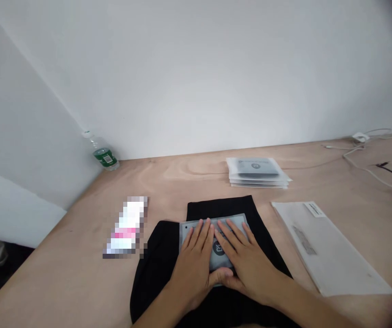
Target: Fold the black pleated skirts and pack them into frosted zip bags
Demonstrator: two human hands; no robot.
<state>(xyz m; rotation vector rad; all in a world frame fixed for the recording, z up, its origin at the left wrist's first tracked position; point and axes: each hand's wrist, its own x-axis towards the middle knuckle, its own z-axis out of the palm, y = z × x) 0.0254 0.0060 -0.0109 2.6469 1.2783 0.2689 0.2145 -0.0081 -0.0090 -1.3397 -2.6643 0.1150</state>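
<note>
A small frosted plastic pouch (220,260) with a dark round logo lies on a spread black garment (158,264). My left hand (196,259) rests flat on the pouch's left half, fingers stretched out. On its right half my right hand (247,259) lies flat too, fingers slightly spread. The two thumbs meet near the pouch's lower edge. Both palms hide much of the pouch, and something dark shows through its film. The garment's near end runs under my forearms and out of view.
Several packed pouches (258,169) are stacked near the wall. A larger frosted bag (332,250) with a label lies at right. To the left are a blurred phone (127,225) and a water bottle (104,155) leaning in the corner. White cables (356,148) trail at the far right.
</note>
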